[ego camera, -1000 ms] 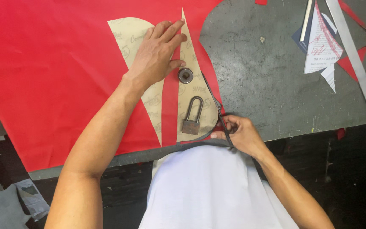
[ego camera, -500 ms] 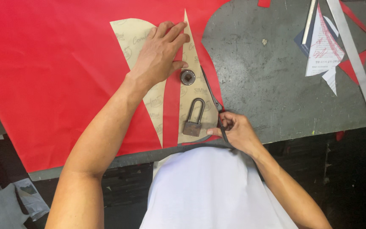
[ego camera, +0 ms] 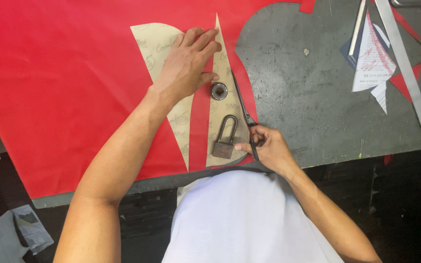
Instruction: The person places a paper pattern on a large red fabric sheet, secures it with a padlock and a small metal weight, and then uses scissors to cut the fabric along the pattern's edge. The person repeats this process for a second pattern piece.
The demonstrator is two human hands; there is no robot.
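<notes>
At the lower middle of the frame, the right hand [ego camera: 269, 146] is closed around the handles of the scissors [ego camera: 245, 114], close to the near edge of the counter [ego camera: 317, 97]. The blades point away from the person, toward the upper middle, and their long axis runs along the right edge of the beige paper pattern [ego camera: 222, 73], where the red sheet [ego camera: 49, 87] meets the grey surface. Just left of this hand a padlock [ego camera: 224, 139] lies on the pattern, and a little farther a small round metal weight [ego camera: 219, 90] too. Beyond these, the left hand [ego camera: 188, 63] lies flat with fingers spread wide, pressing the pattern down; its arm reaches from the lower left. In the upper right lie papers [ego camera: 373, 61] and a metal ruler [ego camera: 405, 68], well apart.
</notes>
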